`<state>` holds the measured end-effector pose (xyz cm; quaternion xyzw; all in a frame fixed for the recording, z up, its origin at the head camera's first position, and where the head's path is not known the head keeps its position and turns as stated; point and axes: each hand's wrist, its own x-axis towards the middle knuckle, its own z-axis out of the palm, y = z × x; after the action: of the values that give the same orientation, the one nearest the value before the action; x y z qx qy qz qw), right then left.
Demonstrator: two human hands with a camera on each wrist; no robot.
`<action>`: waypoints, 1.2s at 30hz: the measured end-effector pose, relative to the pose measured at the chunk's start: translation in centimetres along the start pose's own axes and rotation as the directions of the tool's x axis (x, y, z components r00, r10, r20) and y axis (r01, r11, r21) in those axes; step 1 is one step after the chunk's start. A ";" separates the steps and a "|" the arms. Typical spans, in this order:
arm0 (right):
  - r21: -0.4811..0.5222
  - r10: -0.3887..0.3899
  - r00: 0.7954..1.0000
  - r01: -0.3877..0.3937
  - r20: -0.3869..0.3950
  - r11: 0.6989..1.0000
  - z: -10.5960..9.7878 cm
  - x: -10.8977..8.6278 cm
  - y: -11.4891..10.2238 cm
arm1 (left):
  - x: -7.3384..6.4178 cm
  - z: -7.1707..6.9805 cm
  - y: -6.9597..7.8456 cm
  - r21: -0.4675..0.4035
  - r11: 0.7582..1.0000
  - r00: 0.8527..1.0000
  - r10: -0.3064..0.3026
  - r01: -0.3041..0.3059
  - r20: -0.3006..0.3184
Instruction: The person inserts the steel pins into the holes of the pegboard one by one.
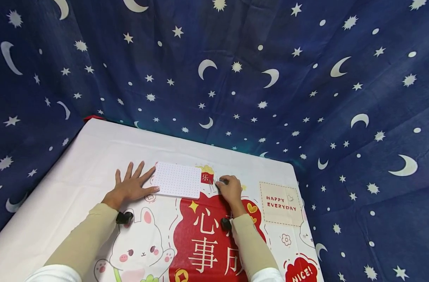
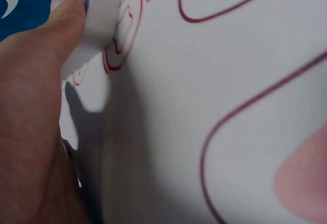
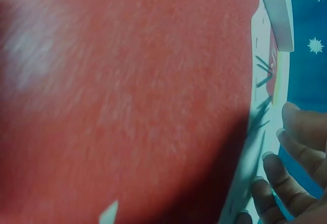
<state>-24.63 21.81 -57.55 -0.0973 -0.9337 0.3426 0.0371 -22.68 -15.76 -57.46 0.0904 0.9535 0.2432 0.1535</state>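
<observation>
A white board (image 1: 178,180) covered in a grid of small dots lies flat on the table. My left hand (image 1: 132,187) is spread at its left end, with the thumb (image 2: 69,17) against the board's thick side edge (image 2: 97,29) in the left wrist view. Off the board's right end, several thin grey metal pins (image 1: 210,185) lie loose on the cloth. Over their right side is my right hand (image 1: 231,190), fingers bent loosely. In the right wrist view its fingertips (image 3: 273,162) come close to the pins (image 3: 263,68), and nothing shows between them.
A printed tablecloth (image 1: 105,156) with a rabbit, red patches and lettering covers the table. Dark blue curtains (image 1: 235,98) with moons and stars stand behind it and at both sides. Each wrist carries a small black camera (image 1: 124,217).
</observation>
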 end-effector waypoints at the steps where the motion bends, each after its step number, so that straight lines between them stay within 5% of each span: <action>1: 0.006 0.009 1.000 -0.009 -0.009 1.000 0.2 0.1 0.1 | 0.1 0.1 -0.1 -0.010 1.000 1.000 0.000 0.000 0.006; 10: -0.043 0.084 0.995 -0.086 -0.053 0.995 1.5 1.0 -0.6 | 0.1 -0.5 -0.1 -0.028 1.000 0.999 -0.009 0.010 0.032; 23: -0.270 0.144 0.989 -0.149 -0.038 0.951 2.4 1.1 -1.8 | 0.3 0.2 -0.3 -0.044 0.999 1.000 -0.009 0.009 0.008; 36: -0.121 0.040 0.999 -0.043 -0.024 0.992 1.7 0.2 -0.6 | 0.3 0.5 -0.4 -0.022 1.000 1.000 0.004 -0.004 0.005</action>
<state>-25.16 20.35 -58.46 -0.1226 -0.9501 0.2848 0.0341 -22.85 -15.86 -58.14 0.0911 0.9501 0.2537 0.1566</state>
